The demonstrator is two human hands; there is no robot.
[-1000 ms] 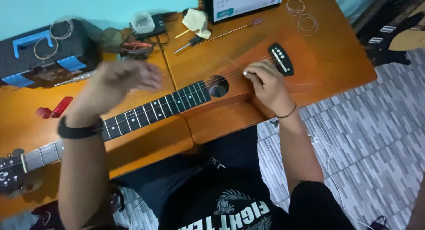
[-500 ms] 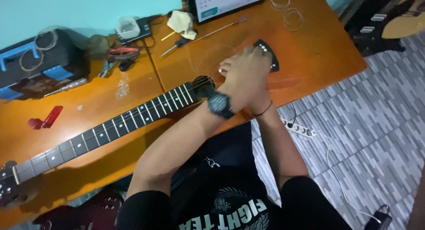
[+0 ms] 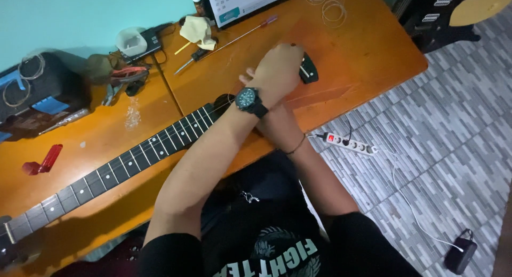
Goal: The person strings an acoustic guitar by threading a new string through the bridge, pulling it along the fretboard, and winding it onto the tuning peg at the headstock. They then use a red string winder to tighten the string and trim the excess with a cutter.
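Hands crossed over the guitar bridge

The left hand [image 3: 280,69] is curled over the black bridge [image 3: 308,70]; what the fingers grip cannot be told. The right hand [image 3: 277,125] is hidden beneath the left wrist. The guitar [image 3: 133,159] is laid flat across the orange table [image 3: 368,53], its neck pointing left.

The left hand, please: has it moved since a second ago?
Yes. The left hand has crossed from above the fretboard to the bridge, over the right hand.
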